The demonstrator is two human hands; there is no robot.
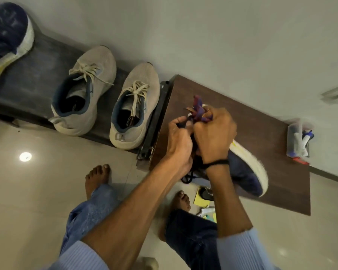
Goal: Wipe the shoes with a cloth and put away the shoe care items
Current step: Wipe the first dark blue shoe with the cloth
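my right hand (216,133) is balled tight round the cloth (199,112), a purple, red and orange rag whose loose ends stick out past my knuckles on the far side. a black thread (217,163) is tied at that wrist. my left hand (179,142) sits right against the right one, knuckles nearly touching, fingers curled in and gripping the dark upper of the navy shoe (246,172); exactly which part it pinches i cannot tell. the shoe lies under both hands on the brown wooden board (261,121), its white sole edge turned outward from my right hand and its heel running back toward my right forearm. black laces (187,177) dangle beneath my left wrist.

well out beyond my right hand, at the far end of the same board, stands a clear plastic box (292,131). in it i see white tubes (300,142) standing close together and something with a blue cap (309,134); a red piece (301,161) shows at its near end, too small to name.

off past my left hand, on a lower dark shelf (37,75), two grey shoes (82,94) (133,106) sit side by side, openings up, dark insoles showing inside, laces tied. farther that way is a second navy shoe (6,36), tilted. below my right forearm, on the floor, lie yellow papers (200,199).
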